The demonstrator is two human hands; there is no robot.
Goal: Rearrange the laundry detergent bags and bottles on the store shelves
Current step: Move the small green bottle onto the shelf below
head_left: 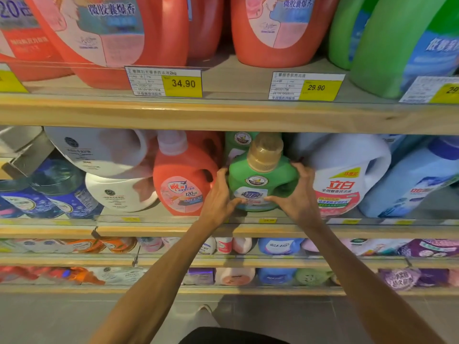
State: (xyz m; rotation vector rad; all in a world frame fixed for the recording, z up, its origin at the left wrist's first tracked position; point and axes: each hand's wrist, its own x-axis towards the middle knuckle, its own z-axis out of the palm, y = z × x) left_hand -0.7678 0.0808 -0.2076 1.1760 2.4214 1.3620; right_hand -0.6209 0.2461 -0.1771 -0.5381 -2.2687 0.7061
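Note:
A green detergent bottle (260,180) with a gold cap stands upright at the front of the second shelf (173,230). My left hand (219,197) grips its left side, thumb on the lower label. My right hand (296,192) grips its right side by the handle. Another green bottle (238,142) stands right behind it. A red bottle (183,180) is just to its left and a white bottle with a red label (347,180) is just to its right.
White jugs (116,170) and blue-lidded tubs (49,192) fill the shelf's left, pale blue bottles (419,180) its right. The top shelf (223,115) carries big red jugs (278,28), green jugs (402,45) and price tags (165,81). Lower shelves hold bags and small bottles (278,245).

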